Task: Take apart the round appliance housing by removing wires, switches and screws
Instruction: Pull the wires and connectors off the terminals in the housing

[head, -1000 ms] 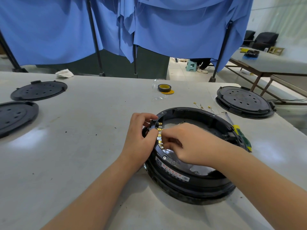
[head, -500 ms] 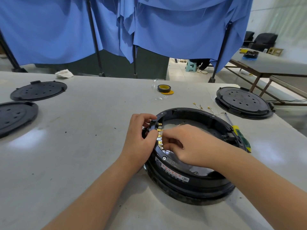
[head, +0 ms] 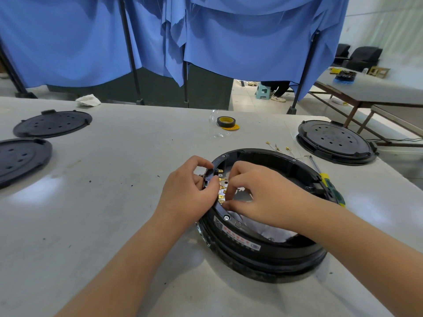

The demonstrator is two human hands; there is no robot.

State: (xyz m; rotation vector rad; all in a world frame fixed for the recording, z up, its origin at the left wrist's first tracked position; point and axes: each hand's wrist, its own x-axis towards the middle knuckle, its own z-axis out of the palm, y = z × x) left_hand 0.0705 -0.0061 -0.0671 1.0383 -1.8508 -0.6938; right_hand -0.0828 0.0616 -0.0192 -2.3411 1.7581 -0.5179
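Note:
A round black appliance housing (head: 263, 248) lies open side up on the grey table, right of centre. A switch block with several brass terminals (head: 220, 186) sits in its left wall. My left hand (head: 187, 193) curls over the rim from outside and pinches the black switch body. From inside the housing, my right hand (head: 256, 193) has its fingers curled at the brass terminals. A silver screw (head: 226, 217) shows on the rim below the switch.
A yellow-green screwdriver (head: 329, 188) lies just right of the housing, with loose wires (head: 281, 148) behind it. One black round cover (head: 335, 140) sits at the right, two more (head: 52, 123) (head: 20, 159) at the left. A tape roll (head: 226, 122) lies further back.
The fingers of both hands have shifted slightly on the switch block; the right hand's fingers have spread a little over the terminals. The housing has not moved.

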